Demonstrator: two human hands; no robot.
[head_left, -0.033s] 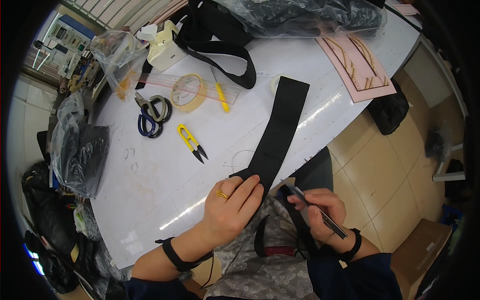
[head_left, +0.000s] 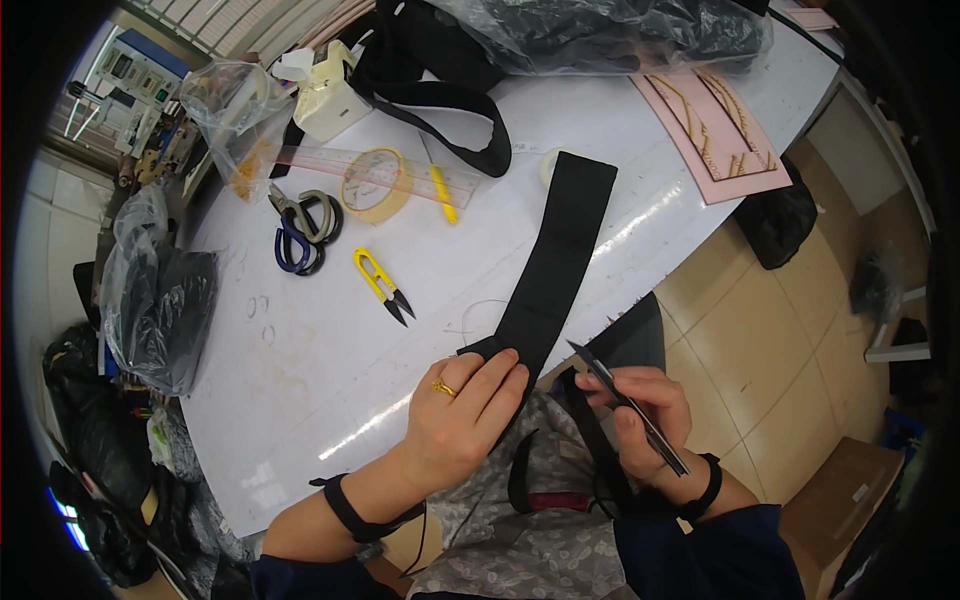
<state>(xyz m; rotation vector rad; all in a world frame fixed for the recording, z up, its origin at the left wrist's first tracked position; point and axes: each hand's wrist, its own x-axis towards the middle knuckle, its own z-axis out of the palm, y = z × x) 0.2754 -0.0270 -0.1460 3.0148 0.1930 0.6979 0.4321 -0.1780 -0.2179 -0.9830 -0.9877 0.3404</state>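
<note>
A wide black fabric strap (head_left: 560, 255) runs across the white table and over its near edge. My left hand (head_left: 462, 415), fingers bent and close together, grips the strap at that edge; its thumb is hidden. My right hand (head_left: 652, 415) is closed round a slim dark craft knife (head_left: 630, 408), just right of the strap and apart from it. The blade points up and to the left. Yellow thread snips (head_left: 383, 287) lie on the table left of the strap.
Farther left on the white table (head_left: 330, 370) lie scissors (head_left: 308, 232), a tape roll (head_left: 376, 186), a clear ruler (head_left: 330, 168) and a yellow pen-like tool (head_left: 443, 195). Black webbing (head_left: 440, 110) and a pink template board (head_left: 712, 140) lie at the back. A plastic-wrapped bundle (head_left: 160, 310) hangs at the left edge.
The craft knife has shifted slightly, and its blade shows sharply where it was blurred before. My left hand and the strap stay in place.
</note>
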